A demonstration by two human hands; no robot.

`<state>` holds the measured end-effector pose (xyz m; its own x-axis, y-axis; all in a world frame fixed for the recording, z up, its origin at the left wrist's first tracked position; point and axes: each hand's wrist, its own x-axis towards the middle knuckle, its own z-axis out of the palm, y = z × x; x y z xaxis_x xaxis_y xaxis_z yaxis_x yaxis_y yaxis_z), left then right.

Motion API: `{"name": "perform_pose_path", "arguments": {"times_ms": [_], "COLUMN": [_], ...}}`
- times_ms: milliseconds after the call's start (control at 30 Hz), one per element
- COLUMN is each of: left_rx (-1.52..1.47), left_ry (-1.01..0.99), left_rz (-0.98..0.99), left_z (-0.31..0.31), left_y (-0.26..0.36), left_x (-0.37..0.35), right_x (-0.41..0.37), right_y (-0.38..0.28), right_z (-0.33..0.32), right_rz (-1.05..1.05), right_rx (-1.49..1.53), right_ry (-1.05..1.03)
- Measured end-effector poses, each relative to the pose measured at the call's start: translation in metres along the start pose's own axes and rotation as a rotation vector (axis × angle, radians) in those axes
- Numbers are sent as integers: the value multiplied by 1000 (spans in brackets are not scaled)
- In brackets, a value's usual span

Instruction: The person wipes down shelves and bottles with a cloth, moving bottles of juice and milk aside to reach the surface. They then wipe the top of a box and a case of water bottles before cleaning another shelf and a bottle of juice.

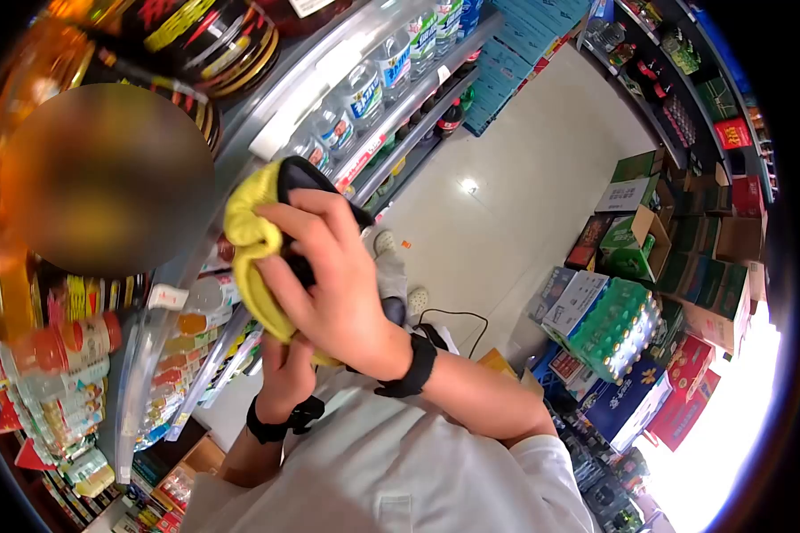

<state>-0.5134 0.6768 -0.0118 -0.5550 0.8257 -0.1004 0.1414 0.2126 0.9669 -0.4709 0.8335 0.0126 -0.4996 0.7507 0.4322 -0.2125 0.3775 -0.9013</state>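
Observation:
A yellow cloth [256, 209] is bunched up in front of the drink shelf, with something black [304, 176] against its far side. My right hand [333, 275] has its fingers curled over both the cloth and the black part; what the black thing is, I cannot tell. Below it, my left hand [289, 377] pinches the cloth's lower end, its fingertips partly hidden behind the fabric. Each wrist wears a black band. Just beyond the cloth, clear water bottles [364, 93] line the shelf edge [284, 124].
Bottles with orange drink [67, 342] fill shelves at left. Blue cartons [524, 53] are stacked at the aisle's far end. On the right stand a shrink-wrapped pack of green bottles [615, 329] and opened cardboard boxes [640, 235]. A thin black cable [471, 315] lies on the tiled floor [498, 195].

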Motion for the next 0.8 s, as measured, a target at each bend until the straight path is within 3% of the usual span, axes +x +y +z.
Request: {"name": "perform_pose_path", "arguments": {"times_ms": [33, 100, 167, 267, 300, 367, 433, 533, 800], "left_rx": [-5, -122, -153, -189, -50, -121, -115, -149, -20], "left_ry": [-7, 239, 194, 94, -8, -104, -121, -82, -17], "left_rz": [-4, -74, -47, 44, 109, -46, -21, -194, -112], "left_z": [2, 5, 11, 25, 27, 40, 60, 94, 224], "left_y": [-2, -7, -8, 5, 15, 30, 48, 70, 128], "left_x": [8, 27, 59, 114, 134, 156, 187, 224, 345], "right_x": [12, 35, 56, 91, 102, 126, 149, 188, 311], "right_y": [8, 24, 31, 43, 49, 64, 74, 94, 162], "right_z": [3, 7, -5, -33, -45, -66, -89, -125, -255], "right_rz": [23, -34, -143, -170, -141, -100, -19, 4, -36], "right_rx": [-20, -116, -292, -437, -469, -552, -583, -608, -538], "right_ry": [-33, -89, -196, -130, -103, -33, -25, 30, 75]}}
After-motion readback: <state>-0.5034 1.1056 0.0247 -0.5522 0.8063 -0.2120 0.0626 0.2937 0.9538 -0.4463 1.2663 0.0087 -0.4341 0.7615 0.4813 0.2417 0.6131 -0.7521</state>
